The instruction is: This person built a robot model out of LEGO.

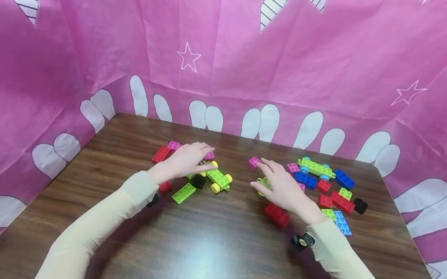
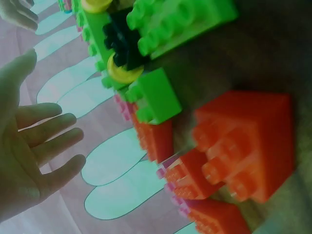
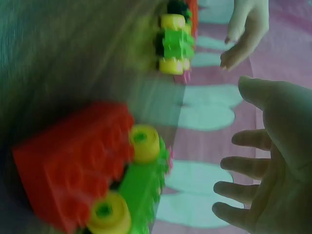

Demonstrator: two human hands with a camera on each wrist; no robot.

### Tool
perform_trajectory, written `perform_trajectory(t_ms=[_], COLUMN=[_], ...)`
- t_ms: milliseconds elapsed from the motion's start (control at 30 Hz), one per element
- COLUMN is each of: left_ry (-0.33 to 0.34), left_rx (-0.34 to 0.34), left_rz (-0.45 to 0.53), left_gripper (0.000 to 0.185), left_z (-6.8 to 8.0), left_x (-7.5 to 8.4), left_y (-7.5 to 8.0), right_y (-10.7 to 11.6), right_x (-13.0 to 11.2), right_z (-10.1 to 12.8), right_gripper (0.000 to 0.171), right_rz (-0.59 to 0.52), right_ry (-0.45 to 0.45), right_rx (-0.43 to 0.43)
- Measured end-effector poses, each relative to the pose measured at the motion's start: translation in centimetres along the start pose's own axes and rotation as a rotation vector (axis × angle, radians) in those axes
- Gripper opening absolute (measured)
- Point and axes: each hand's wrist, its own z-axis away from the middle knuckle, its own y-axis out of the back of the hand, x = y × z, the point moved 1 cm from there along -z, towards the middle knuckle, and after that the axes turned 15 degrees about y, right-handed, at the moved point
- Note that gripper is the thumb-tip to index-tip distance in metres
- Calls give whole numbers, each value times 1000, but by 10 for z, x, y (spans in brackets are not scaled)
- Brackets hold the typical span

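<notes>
- Hovering flat-fingered, left hand (image 1: 184, 160) is holding nothing; green wheeled brick (image 1: 218, 179) is lying just right of its fingertips.
- Right hand (image 1: 281, 188) is spreading empty over the bench (image 1: 207, 251).

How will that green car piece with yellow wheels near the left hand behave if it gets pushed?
The green wheeled piece sits on yellow wheels on a smooth wooden table, so it would probably roll rather than slide. It looks like rigid, light plastic. Beside the left hand, a nudge could send it away.
</notes>
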Motion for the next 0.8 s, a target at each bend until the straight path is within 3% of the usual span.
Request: perform_trajectory(t_ms=[433,633,800], left_ry=[-17,14,-1], left_rx=[-89,-119,-94], left_rz=[-21,-27,-25], left_gripper=[34,31,29], left_z=[11,10,8], left_x=[2,1,-1], left_y=[-14,-17,-18], right_y=[-27,-36,-40], right_x=[-27,-32,-33], right_z=[-27,-42,-50], right_gripper=[59,58,56], right_rz=[-70,-91,-115], right_ry=[156,166,171], right_rx=[-144,-206,-192])
